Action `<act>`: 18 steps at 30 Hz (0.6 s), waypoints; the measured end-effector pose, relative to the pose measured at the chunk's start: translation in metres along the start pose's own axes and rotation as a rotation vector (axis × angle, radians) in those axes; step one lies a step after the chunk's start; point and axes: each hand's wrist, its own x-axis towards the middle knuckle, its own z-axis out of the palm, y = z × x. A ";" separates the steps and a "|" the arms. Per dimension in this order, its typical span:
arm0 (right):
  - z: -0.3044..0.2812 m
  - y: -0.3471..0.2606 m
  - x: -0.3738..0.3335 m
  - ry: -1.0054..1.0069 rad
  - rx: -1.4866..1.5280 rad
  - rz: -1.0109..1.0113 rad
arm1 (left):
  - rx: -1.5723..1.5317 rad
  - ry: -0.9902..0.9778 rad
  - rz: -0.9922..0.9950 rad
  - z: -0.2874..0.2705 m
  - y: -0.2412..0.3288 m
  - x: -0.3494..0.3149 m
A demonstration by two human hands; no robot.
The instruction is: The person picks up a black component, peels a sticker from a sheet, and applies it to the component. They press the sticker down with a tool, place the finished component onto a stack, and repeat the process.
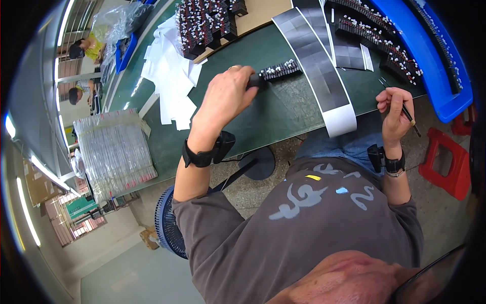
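My left hand (226,93) reaches over the green table and pinches the near-left end of a short row of small black parts (280,71) with white and metallic tops. Its fingers hide the part they grip. My right hand (396,112), at the table's front edge, is closed around a slim dark tool (415,130) with a gold-coloured band. Fine pale tips show beyond its fingers; the exact kind of tool is unclear. Between my hands, a long strip of dark grey sheet (321,71) with a white end hangs over the edge.
Stacked black parts with wires (205,25) stand in a cardboard tray at the far left, beside crumpled white paper (169,71). More rows of parts (377,38) lie by a blue bin (445,104). A wrapped bundle (116,152), fan (169,218) and red stool (445,164) surround me.
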 end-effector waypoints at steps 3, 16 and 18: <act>0.001 0.000 0.002 0.025 0.020 0.001 | -0.010 0.018 0.030 -0.006 0.007 0.004; 0.000 -0.009 -0.002 0.009 -0.002 0.016 | -0.223 0.348 0.229 0.039 0.033 0.036; 0.001 -0.010 0.001 0.006 0.024 0.005 | -0.212 0.408 0.175 0.039 0.028 0.038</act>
